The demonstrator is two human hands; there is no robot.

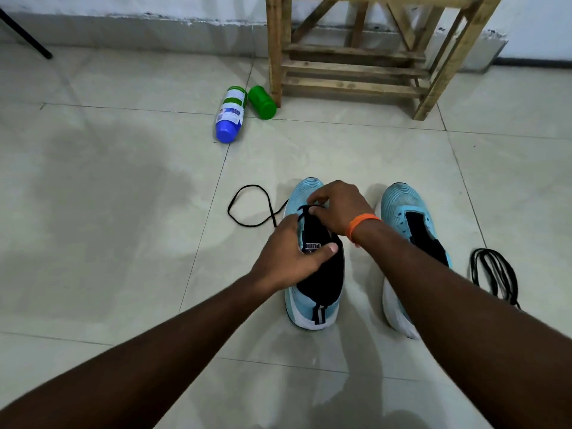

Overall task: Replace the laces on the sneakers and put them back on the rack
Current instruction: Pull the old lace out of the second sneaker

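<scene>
Head view: my left grip is closed on the near sneaker. The thumb lies across the black tongue at its label and the fingers curl down the shoe's left side. That forearm reaches in from the lower left with the wrist nearly straight.

My right grip is narrow, palm down, wrist bent. Its fingertips are curled onto the black lace where it arches over the front of the tongue. The pinch itself is partly hidden under the fingers. An orange wristband sits on that wrist, and the forearm comes in from the lower right.

This sneaker stands upright on its sole on the tiled floor. Its long axis runs straight away from me, toe far and heel near. The free part of the lace trails off the sneaker's left side and lies in an open loop on the tiles.

Just right of this sneaker stands the second sneaker, apart from it and roughly parallel, toe also pointing away. My right forearm crosses over its heel end. Further right of the sneaker, a bundled spare lace lies on the floor.

Well beyond the sneaker's toe is the wooden rack, standing by the wall. Beyond the sneaker and to its left, two bottles lie on their sides: a white one with a blue cap and a green one, which is beside the rack's leg.
</scene>
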